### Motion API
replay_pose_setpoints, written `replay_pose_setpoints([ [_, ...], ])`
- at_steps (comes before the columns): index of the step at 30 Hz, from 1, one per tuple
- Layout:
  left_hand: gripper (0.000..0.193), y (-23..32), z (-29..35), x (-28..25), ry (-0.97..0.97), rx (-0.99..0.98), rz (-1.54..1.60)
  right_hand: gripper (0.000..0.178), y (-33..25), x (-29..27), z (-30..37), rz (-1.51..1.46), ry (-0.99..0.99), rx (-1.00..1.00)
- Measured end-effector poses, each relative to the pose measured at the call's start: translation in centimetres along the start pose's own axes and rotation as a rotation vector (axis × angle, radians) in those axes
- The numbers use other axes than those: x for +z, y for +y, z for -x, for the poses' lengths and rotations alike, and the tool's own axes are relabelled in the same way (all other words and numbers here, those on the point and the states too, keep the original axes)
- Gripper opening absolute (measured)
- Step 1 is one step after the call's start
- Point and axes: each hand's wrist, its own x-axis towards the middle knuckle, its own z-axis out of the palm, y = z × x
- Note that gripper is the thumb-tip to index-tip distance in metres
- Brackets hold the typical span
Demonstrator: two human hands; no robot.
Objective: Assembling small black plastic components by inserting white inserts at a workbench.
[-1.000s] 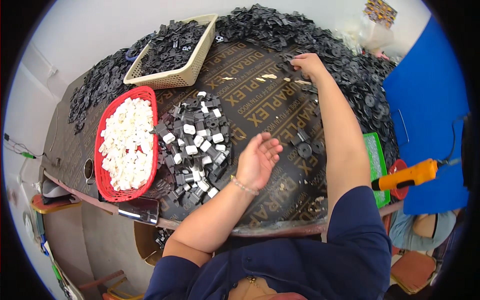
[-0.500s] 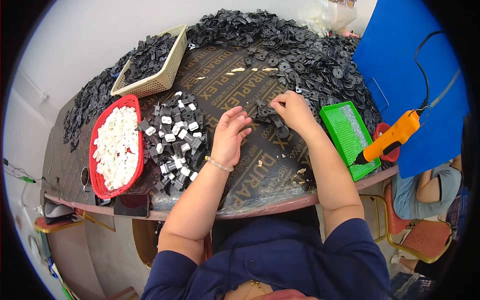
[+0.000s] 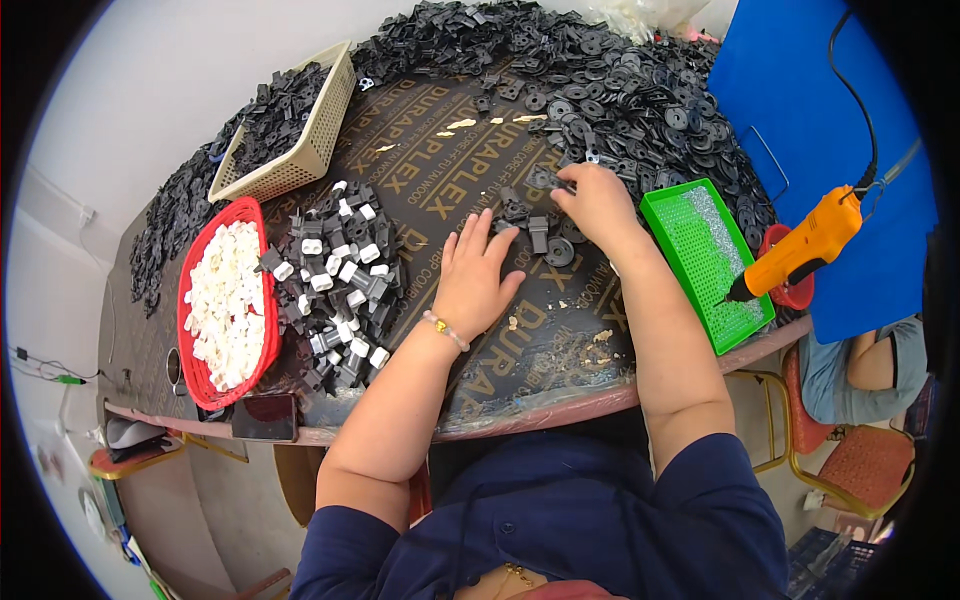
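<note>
The right grip [image 3: 600,205] is bent over the near edge of a broad heap of small black plastic parts [image 3: 640,95], its fingers curled in and thumb and forefinger close together; whether a part is pinched there cannot be told. The left grip [image 3: 477,290] is spread, palm down, with nothing seen in it, its fingertips just beside a few loose parts. Of these, an oblong black plastic block [image 3: 540,233] and a round black plastic disc [image 3: 559,252] lie on the dark printed tabletop [image 3: 560,370] between the two grips.

Left of the left grip is a mound of black plastic assemblies with white caps [image 3: 345,270], and farther left a red plastic basket [image 3: 272,340] of small white pieces [image 3: 228,310]. Right of the right grip, a green perforated plastic tray [image 3: 680,260] holds silvery metal bits [image 3: 712,225], with the tip of an orange-and-black power driver [image 3: 815,235] over it.

To pick well here, it seems best to lift one part at a time by its rim, since flat pieces overlap and may drag their neighbours. The left grip could steady the block and disc, keeping them apart from the heap. The right forearm should probably swing wide of the tray, whose edge is near.
</note>
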Motion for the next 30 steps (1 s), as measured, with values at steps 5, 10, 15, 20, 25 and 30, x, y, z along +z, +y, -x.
replay_pose_setpoints([
  [5, 0.039, -1.1, -0.5, -0.8, 0.004, -0.060, 0.140, 0.037, -0.8, -1.0, 0.6, -0.031, 0.043, 0.027],
  [10, 0.025, -1.7, -0.5, -1.1, 0.173, -0.105, 0.425, 0.035, -2.9, -0.3, 2.0, -0.309, -0.086, -0.121],
  [15, 0.042, -0.6, -1.0, -2.0, 0.271, -0.387, 1.214, 0.038, -3.5, -1.0, 2.1, -0.702, -0.227, -0.117],
  [20, 0.043, -0.6, -0.9, -2.6, 0.231, -0.488, 1.795, 0.039, -5.1, -0.9, 2.8, -0.820, -0.352, -0.017],
  [25, 0.026, -1.8, -1.2, -2.0, 0.220, -0.479, 1.872, 0.043, -5.4, -0.4, 2.9, -0.784, -0.251, 0.063],
  [30, 0.026, -1.5, -0.9, -2.6, 0.280, -0.159, 0.663, 0.043, -5.7, -1.0, 3.0, -0.642, -0.126, 0.032],
])
